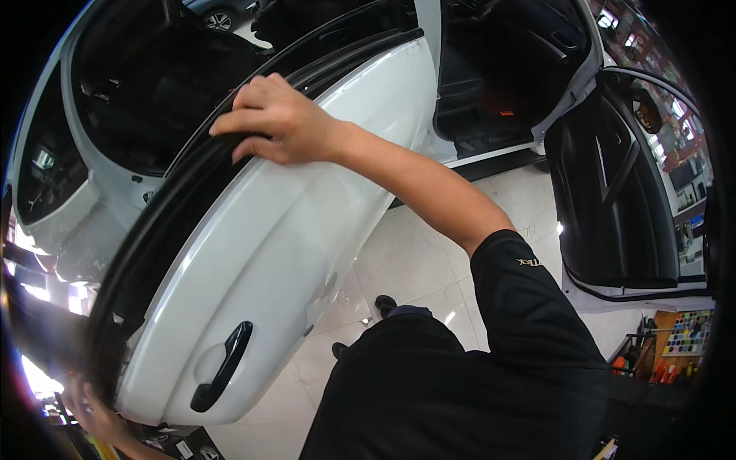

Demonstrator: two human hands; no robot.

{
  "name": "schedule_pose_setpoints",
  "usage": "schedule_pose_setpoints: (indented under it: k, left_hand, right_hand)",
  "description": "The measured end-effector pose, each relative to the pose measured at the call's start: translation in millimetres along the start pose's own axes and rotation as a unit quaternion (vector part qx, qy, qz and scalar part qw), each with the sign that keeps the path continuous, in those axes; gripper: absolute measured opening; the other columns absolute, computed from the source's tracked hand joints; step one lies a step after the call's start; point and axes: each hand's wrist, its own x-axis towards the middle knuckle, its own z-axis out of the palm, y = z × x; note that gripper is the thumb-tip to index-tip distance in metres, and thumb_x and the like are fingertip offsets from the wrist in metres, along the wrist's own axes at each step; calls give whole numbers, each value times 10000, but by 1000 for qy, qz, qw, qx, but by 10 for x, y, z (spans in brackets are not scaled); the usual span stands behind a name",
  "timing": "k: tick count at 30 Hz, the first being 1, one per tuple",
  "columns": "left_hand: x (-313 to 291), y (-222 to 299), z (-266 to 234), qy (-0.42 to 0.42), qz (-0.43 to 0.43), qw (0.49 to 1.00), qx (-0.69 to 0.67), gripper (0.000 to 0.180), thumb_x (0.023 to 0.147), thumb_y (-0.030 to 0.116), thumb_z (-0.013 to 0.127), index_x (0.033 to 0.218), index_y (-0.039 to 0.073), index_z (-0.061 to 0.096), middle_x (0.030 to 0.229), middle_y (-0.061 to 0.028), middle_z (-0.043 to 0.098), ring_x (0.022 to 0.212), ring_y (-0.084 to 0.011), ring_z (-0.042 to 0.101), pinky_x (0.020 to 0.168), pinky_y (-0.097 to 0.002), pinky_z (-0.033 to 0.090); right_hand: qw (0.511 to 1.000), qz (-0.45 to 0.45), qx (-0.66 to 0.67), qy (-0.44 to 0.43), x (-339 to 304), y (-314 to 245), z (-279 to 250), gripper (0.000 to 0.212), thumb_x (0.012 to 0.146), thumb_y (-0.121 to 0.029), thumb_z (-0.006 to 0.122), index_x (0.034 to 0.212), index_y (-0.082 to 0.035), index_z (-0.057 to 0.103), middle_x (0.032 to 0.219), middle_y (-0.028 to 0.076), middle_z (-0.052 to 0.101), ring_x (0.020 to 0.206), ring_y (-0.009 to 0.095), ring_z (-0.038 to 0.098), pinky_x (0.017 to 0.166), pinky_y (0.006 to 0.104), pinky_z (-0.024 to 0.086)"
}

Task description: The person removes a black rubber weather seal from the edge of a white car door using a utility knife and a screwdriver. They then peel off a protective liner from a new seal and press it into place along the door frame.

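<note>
A white car door (268, 253) with a black handle (222, 368) stands open across the left half of the view. My right hand (280, 123) reaches over its upper edge with curled fingers, gripping the door beside the black window trim (146, 222). The fingertips are partly hidden there. At the lower left, my left hand (92, 414) is close to the door's rear corner. It is smeared by motion, so whether it touches the door or holds anything does not show.
The white car body (69, 207) lies behind the door, with its dark cabin open. Another open door (613, 192) with black lining stands at the right. Below it is a rack of tools and colour samples (686, 333). A dark box (184, 443) sits under the near door's corner, above light floor tiles (414, 253).
</note>
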Motion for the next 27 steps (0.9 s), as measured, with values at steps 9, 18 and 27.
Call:
schedule_pose_setpoints:
  k: [9,18,27]
  left_hand:
    - [-685,683,200,74,-107,991,-32,265,954,34,745,1217,-3,744,1215,-151,653,1175,-300,602,1031,-417,491]
    - [-383,1203,154,125,-144,980,-50,304,789,90,895,1081,72,813,1035,-67,659,1016,-227,611,922,-358,485]
    - [-114,1148,-44,37,-79,995,-36,360,702,135,920,1018,55,768,1029,-107,666,982,-292,627,846,-392,502]
  right_hand:
    - [996,-12,41,-83,-188,-101,-5,493,790,-60,816,1265,-161,734,1016,66,614,946,245,556,874,386,406]
    - [997,61,-1,-57,-195,-244,55,299,873,-19,694,1171,-41,680,1033,115,663,966,299,564,915,409,413]
    - [997,52,-41,-33,-154,-235,71,145,907,-51,721,1041,-17,677,988,137,661,964,302,578,914,411,411]
